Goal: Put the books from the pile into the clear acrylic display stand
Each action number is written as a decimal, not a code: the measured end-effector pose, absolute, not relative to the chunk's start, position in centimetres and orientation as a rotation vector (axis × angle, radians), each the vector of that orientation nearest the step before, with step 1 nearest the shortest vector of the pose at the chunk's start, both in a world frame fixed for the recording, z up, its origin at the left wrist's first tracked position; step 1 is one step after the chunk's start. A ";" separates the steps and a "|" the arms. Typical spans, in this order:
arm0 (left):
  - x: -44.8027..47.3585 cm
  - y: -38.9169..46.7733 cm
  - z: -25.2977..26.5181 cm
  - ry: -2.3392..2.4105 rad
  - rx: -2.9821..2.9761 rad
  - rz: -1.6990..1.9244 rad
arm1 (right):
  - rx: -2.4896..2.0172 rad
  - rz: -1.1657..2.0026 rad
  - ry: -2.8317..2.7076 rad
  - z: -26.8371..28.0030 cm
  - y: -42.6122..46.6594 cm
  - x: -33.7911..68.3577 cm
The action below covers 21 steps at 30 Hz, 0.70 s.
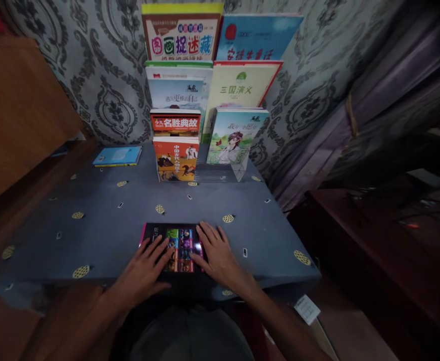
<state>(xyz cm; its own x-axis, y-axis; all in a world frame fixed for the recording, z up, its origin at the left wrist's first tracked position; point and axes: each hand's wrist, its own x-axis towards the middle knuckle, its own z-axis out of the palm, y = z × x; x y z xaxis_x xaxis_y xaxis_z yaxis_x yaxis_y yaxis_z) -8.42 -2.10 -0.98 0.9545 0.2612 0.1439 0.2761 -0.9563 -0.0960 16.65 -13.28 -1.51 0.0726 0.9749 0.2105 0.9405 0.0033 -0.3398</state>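
A dark book (180, 250) with a pink edge and a grid of small coloured pictures lies flat near the front edge of the table. My left hand (146, 265) rests on its left side, fingers spread. On its right side lies my right hand (217, 250), also with fingers apart. Both hands touch the cover without gripping it, and they hide parts of its left and right margins.
A clear tiered stand (220, 173) at the back holds several upright books, among them an orange book (176, 158) and a green-toned book (237, 138). A blue book (117, 156) lies at the back left of the cloth-covered table (103, 210). Patterned curtain hangs behind.
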 end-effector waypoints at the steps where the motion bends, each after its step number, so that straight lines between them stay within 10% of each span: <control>1: -8.5 -2.5 -1.0 -0.412 -2.998 -0.194 | -1.962 0.122 -1.907 -1.5 -13.9 16.8; 21: -4.2 1.2 11.7 -1.305 -3.430 -0.988 | -1.183 0.874 -0.867 0.8 -7.0 19.2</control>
<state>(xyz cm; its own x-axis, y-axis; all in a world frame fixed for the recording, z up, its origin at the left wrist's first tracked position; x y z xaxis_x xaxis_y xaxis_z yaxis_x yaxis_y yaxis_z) -4.16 1.25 11.69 0.6680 0.7141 0.2096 0.3958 -0.5794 0.7125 19.24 -7.05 0.76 0.4094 0.9068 0.1000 -0.1075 0.1568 -0.9818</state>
